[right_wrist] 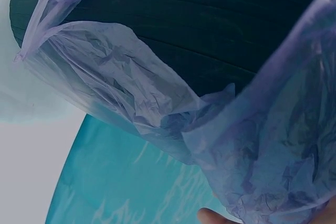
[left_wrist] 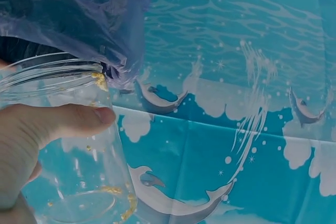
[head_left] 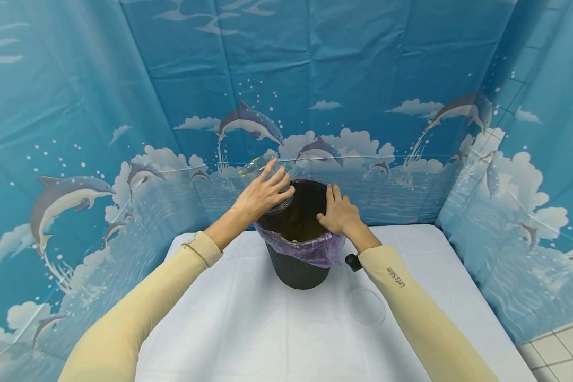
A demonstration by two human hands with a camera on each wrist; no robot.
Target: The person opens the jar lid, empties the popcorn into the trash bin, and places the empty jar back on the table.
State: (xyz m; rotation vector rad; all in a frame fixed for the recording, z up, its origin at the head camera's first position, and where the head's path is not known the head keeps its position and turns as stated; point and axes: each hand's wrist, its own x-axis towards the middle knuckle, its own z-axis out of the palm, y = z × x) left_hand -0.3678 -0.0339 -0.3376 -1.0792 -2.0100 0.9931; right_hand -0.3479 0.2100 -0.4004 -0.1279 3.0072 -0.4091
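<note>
My left hand (head_left: 266,192) grips a clear jar (left_wrist: 84,156) tilted mouth-down over a black trash bin (head_left: 298,270). In the left wrist view the thumb lies across the jar's side, and yellow crumbs cling inside near the rim and base. A thin purple bag (head_left: 310,250) lines the bin and folds over its rim. On the bin's right side, my right hand (head_left: 341,214) holds the lined rim, thumb toward the opening. Only fingertips (right_wrist: 210,216) of that hand show beside the bag in the right wrist view. The bin's dark inside holds contents too dim to identify.
A clear round lid (head_left: 366,306) lies on the white-covered table (head_left: 248,329), right of the bin. Beside my right sleeve is a small black object (head_left: 353,262), partly hidden. A blue dolphin-print curtain (head_left: 286,79) surrounds the table at the back and sides.
</note>
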